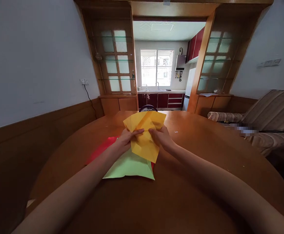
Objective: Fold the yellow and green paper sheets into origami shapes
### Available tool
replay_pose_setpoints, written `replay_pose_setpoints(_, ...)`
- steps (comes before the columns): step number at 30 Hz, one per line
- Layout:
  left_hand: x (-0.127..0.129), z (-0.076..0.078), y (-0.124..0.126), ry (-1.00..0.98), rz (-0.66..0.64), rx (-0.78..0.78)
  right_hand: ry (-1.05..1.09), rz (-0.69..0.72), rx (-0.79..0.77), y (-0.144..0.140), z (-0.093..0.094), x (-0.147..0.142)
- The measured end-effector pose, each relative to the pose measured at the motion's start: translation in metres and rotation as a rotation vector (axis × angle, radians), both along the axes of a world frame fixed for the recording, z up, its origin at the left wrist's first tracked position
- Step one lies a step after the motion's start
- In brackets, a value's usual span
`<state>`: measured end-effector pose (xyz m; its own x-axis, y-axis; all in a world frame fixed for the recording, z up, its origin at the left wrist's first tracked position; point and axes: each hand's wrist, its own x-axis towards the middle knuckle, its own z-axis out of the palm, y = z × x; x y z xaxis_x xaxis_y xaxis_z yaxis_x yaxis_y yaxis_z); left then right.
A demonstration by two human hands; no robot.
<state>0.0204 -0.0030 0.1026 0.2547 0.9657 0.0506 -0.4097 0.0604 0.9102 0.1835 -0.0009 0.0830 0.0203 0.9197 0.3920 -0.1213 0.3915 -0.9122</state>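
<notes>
Both hands hold one sheet of yellow paper (145,146), creased and partly folded, raised over the table. My left hand (127,136) pinches its left side, the thumb lying on the near face. On the other side my right hand (161,134) is closed on the paper with its thumb also in front. The fingers behind the sheet are hidden. Below it a light green sheet (129,167) lies on the table, with a red sheet (103,148) partly under it. My left forearm covers part of both.
The round wooden table (193,139) fills the foreground. A dark fan (148,108) shows beyond its far edge. To the right stands a striped armchair (273,113); at the left is a wall socket (84,82) with a hanging cord. Small scraps (175,132) lie on the tabletop.
</notes>
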Motion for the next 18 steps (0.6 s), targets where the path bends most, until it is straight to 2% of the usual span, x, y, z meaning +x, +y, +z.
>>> replay_pose_setpoints(3, -0.022, -0.002, 0.000, 0.045, 0.089, 0.037, 0.062, -0.012, -0.056, -0.001, 0.006, 0.005)
replay_pose_setpoints(9, -0.062, -0.008, -0.005, 0.219, 0.169, -0.029, 0.125, 0.027, -0.098, -0.001, 0.006, 0.000)
replay_pose_setpoints(13, -0.089, -0.011, -0.011, 0.262, 0.133, -0.114, 0.109, 0.024, -0.052, 0.006, 0.004, -0.004)
replay_pose_setpoints(16, -0.114, -0.018, -0.012, 0.275, 0.087, -0.132, 0.044, 0.069, -0.130, 0.012, -0.003, -0.006)
replay_pose_setpoints(18, -0.127, -0.027, -0.012, 0.368, 0.080, -0.128, 0.003, 0.105, -0.171, 0.015, -0.012, -0.009)
